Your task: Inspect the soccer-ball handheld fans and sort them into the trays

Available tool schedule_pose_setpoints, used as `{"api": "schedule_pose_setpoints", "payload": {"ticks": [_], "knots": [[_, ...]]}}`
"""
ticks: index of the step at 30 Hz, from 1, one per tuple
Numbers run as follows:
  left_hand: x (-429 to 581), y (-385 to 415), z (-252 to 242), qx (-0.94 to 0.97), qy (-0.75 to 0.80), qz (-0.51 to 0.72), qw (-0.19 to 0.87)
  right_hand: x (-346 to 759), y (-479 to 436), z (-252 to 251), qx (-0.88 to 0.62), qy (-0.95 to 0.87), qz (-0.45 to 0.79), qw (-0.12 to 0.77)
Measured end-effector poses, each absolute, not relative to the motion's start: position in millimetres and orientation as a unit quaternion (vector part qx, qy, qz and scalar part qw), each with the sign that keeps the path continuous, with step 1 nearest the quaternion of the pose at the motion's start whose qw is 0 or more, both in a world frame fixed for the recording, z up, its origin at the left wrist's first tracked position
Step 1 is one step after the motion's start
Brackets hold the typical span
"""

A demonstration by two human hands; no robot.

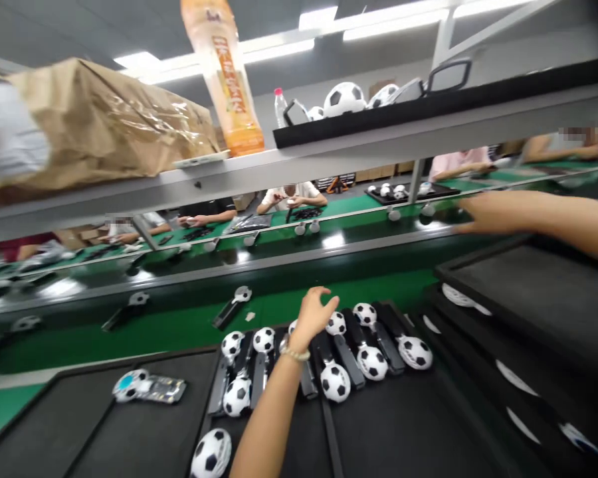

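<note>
Nearest, at the lower edge, one ball [210, 453] is cut off. Just beyond it, the row of football-headed handles [349, 362] lies in a black tray [393, 425], and the left hand [316, 312] is above the far side of this row. Its fingers are bent, the thumb stands apart, and nothing is seen held; whether it touches a handle, I cannot tell. The row spreads to both sides of this hand. Each long axis runs roughly away from the person, some balls at the far end, others at the near end. The left hand is clearly the nearer one. Its forearm hides the middle of the row. On the left, a handle with a bare circuit board [167, 390] lies crosswise.

At the right, between stacked trays [543, 285], only white slivers of other pieces can be seen. Farther, the right hand [478, 211] reaches in, blurred; it seems loosely open and without object. A white ball [427, 209] is near its fingers, but the depth between them is hard to judge.
</note>
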State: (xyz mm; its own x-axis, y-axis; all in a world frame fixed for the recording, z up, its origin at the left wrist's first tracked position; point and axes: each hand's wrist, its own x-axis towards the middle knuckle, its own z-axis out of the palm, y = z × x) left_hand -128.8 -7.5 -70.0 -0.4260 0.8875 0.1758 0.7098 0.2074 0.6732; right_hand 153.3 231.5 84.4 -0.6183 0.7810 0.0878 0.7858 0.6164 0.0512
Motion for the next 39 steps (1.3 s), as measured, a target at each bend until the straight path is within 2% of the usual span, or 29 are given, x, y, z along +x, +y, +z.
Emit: {"api": "schedule_pose_setpoints", "payload": {"ticks": [4, 6, 9, 13, 17, 20, 24, 29, 34, 39], "knots": [[-136.6, 11.9, -86.4, 0.507, 0.807, 0.283, 0.112, 43.3, 180.2, 106.2, -0.267, -0.96, 0.067, 0.045], [-153.7, 13.1, -91.4, 0.48, 0.836, 0.246, 0.103, 17.9, 157.0, 101.4, -0.195, -0.954, 0.21, 0.086], [-196.2, 4.1, -95.3, 0.408, 0.889, 0.191, 0.081, 14.1, 129.9, 68.5, -0.131, -0.855, 0.477, 0.158], [-261.3, -22.0, -95.1, 0.278, 0.949, 0.136, 0.052, 42.4, 104.9, -9.3, -0.132, -0.739, 0.627, 0.208], [-311.0, -47.1, -94.7, 0.197, 0.971, 0.116, 0.068, 67.5, 96.7, -83.6, -0.151, -0.666, 0.699, 0.212], [-331.2, -54.5, -98.4, 0.165, 0.974, 0.115, 0.103, 71.8, 97.9, -109.9, -0.159, -0.63, 0.719, 0.249], [-334.7, -50.0, -101.8, 0.148, 0.968, 0.14, 0.145, 65.6, 97.7, -106.9, -0.206, -0.586, 0.726, 0.293], [-302.8, -26.4, -95.2, 0.182, 0.928, 0.263, 0.192, 48.1, 90.2, -102.6, -0.24, -0.547, 0.754, 0.275], [-217.9, -2.9, -71.7, 0.297, 0.83, 0.418, 0.222, 19.9, 72.3, -107.3, -0.295, -0.445, 0.79, 0.3], [-104.9, -13.2, -48.4, 0.428, 0.759, 0.461, 0.166, 9.5, 64.3, -98.6, -0.241, -0.287, 0.848, 0.375]]}}
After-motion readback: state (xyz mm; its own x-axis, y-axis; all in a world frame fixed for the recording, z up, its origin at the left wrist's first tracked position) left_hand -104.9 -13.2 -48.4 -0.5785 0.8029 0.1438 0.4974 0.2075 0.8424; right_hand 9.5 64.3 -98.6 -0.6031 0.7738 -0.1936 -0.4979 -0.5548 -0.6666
